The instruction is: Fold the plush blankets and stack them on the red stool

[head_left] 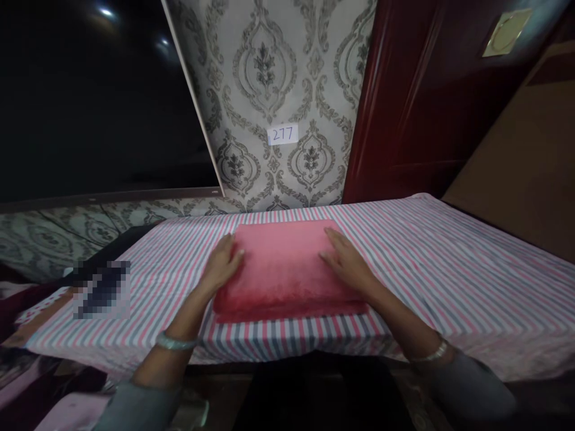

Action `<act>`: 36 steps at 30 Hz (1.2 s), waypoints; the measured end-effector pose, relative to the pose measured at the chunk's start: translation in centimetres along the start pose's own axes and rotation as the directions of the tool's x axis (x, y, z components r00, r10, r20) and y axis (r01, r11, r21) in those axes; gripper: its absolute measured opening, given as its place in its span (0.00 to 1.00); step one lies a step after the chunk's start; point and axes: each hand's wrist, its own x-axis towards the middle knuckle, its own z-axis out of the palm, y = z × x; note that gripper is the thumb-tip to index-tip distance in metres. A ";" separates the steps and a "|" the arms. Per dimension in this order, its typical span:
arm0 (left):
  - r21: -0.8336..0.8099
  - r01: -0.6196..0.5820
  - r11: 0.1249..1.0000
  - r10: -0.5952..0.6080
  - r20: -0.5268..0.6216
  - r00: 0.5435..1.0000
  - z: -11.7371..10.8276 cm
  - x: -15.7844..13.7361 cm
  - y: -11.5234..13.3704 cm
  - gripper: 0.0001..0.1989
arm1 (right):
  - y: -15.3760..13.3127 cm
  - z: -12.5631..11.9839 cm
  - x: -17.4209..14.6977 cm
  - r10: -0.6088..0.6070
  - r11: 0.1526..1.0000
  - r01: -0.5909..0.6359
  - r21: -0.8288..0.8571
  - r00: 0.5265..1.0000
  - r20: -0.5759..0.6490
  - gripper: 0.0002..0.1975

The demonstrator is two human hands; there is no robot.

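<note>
Pink plush, darkening to deep red along its near edge, forms a folded blanket (283, 257) lying flat in the middle of a striped cloth (449, 269), which is draped over a raised surface and hangs over its near side. The left hand (222, 260) rests at the blanket's left edge, fingers extended forward and thumb set apart over the top. The right hand (345, 260) lies on the upper right part, its fingers likewise stretched and parted from the thumb; both hands are unclenched, and how firmly they press cannot be told. The right forearm hides part of the blanket's right border. A pale bangle (175, 342) rings the left wrist and a bracelet (433, 352) the right; both sleeves are grey.

Surroundings: behind the cloth rises damask-patterned wallpaper (265, 66) bearing a paper label (283, 134) marked "277". A dark television (99, 102) occupies the upper left. At right stand a glossy red-brown wooden panel (413, 120) with a square plate (507, 33) on it and, nearer, a brown board (516, 161) bordering the cloth's far right side. A pixelated patch (102, 290) obscures an item at left.
</note>
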 end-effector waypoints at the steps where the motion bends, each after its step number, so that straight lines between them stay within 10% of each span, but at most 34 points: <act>1: 0.085 -0.009 0.996 0.003 0.070 0.998 0.5 1.2 1.0 0.36 | -1.6 0.4 1.9 -0.012 0.999 0.015 -0.033 0.998 0.069 0.33; 6: 0.369 -0.018 0.929 -0.076 0.237 0.969 4.0 4.3 4.4 0.35 | -4.4 3.6 7.7 0.019 0.977 0.033 -0.208 0.970 0.243 0.32; 13: 0.468 -0.069 0.881 -0.053 0.243 0.969 7.8 2.9 3.5 0.35 | 2.8 7.5 5.4 0.185 0.904 -0.117 -0.412 0.974 0.128 0.30; 36: 0.404 -0.038 0.914 -0.054 0.214 0.975 7.8 3.2 3.1 0.35 | 3.7 4.9 2.9 0.354 0.877 -0.235 -0.420 0.906 0.233 0.29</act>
